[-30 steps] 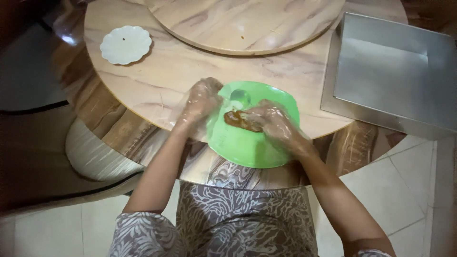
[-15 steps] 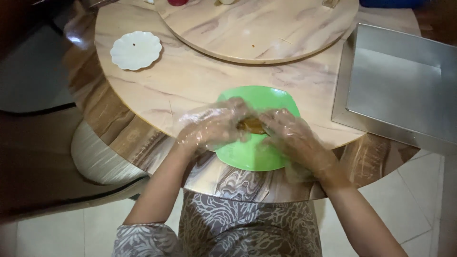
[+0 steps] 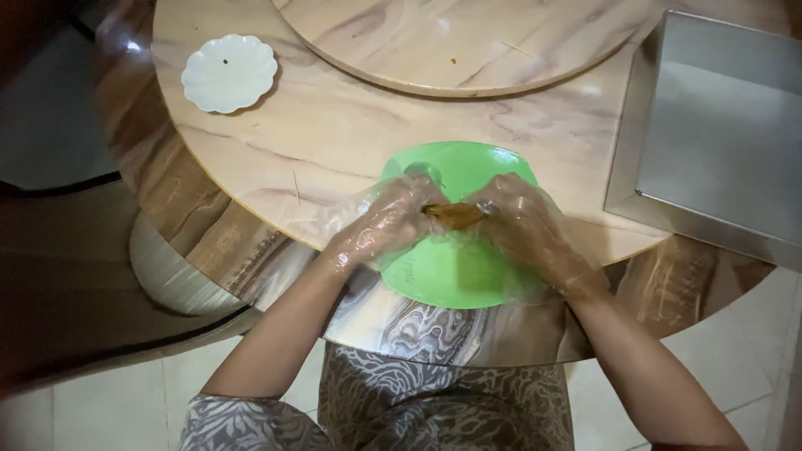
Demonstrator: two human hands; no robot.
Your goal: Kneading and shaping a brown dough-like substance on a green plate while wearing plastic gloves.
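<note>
A round marble-patterned bench (image 3: pixel 351 142) carries a white saucer (image 3: pixel 229 72) and a steel tray (image 3: pixel 718 134). At its near edge, over a green plate (image 3: pixel 455 267), the gloved left hand (image 3: pixel 388 221) and right hand (image 3: pixel 526 225) meet, fingers of both pinching a small brown morsel (image 3: pixel 455 215) between them.

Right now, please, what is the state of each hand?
Left hand: closed on the small brown food piece, above the round green plastic plate.
Right hand: closed on the same piece.
</note>
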